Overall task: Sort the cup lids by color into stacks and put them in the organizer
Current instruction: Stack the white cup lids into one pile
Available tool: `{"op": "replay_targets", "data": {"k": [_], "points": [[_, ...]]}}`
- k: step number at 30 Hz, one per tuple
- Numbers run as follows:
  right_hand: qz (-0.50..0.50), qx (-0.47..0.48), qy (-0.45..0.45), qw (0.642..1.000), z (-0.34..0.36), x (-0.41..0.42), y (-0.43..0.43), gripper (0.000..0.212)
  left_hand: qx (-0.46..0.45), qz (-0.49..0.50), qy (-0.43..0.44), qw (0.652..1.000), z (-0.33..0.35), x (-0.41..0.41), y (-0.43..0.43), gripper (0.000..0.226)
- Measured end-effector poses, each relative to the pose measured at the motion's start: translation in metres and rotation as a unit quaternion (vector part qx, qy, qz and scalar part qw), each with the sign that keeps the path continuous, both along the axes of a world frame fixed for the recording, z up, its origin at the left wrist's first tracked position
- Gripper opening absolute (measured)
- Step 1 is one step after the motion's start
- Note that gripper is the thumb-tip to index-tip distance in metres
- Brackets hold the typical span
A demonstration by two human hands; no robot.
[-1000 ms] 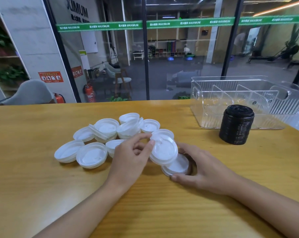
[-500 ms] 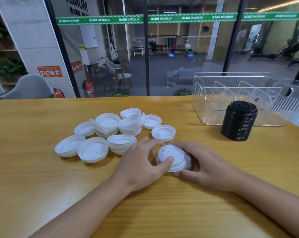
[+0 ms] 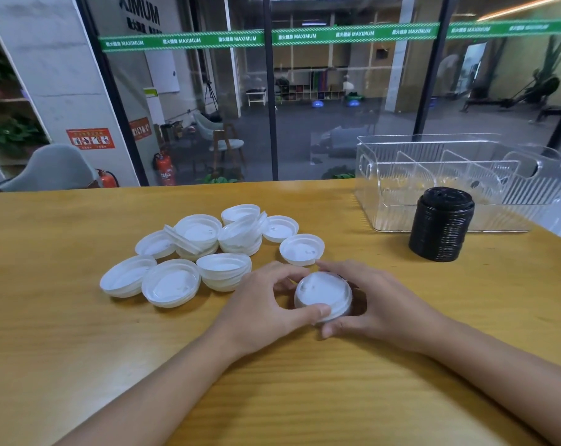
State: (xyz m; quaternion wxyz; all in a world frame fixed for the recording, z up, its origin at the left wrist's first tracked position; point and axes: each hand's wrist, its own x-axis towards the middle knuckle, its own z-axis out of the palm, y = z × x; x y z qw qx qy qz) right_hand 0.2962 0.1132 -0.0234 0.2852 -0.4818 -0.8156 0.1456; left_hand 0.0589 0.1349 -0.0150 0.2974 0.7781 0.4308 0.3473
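While left hand (image 3: 260, 305) pinches white lid stack (image 3: 321, 290), right hand (image 3: 380, 302) cups it.

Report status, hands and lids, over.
Left hand and right hand grip white lid stack. Black lid stack stands on table, in front of organizer. Loose white lids lie left of hands.

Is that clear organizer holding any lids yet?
Looks empty: the clear plastic divided organizer shows bare compartments; the stack of black lids stands outside it.

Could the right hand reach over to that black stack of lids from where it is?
Probably yes. The right hand holds the small white stack, yet only bare table lies between it and the black stack.
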Motion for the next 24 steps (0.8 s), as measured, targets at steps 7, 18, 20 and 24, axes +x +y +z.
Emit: {"op": "replay_targets", "data": {"k": [7,18,20,24], "points": [[0.007,-0.007,0.002,1.0,0.0038,-0.0001,-0.0021,0.088,0.015,0.018,0.001,1.0,0.0002,0.0091,0.0009,0.051],[0.0,0.003,-0.025,1.0,0.0067,-0.002,-0.0071,0.085,0.028,0.024,0.019,0.999,-0.003,0.0059,-0.0001,0.055],[0.002,-0.002,-0.027,1.0,0.0075,-0.0012,-0.0075,0.085,0.033,0.026,0.024,0.999,-0.0031,0.0058,-0.0006,0.057],[0.003,-0.015,-0.027,1.0,0.0081,0.0014,-0.0057,0.084,0.04,0.031,0.037,0.998,-0.0029,0.007,-0.0006,0.057]]}}
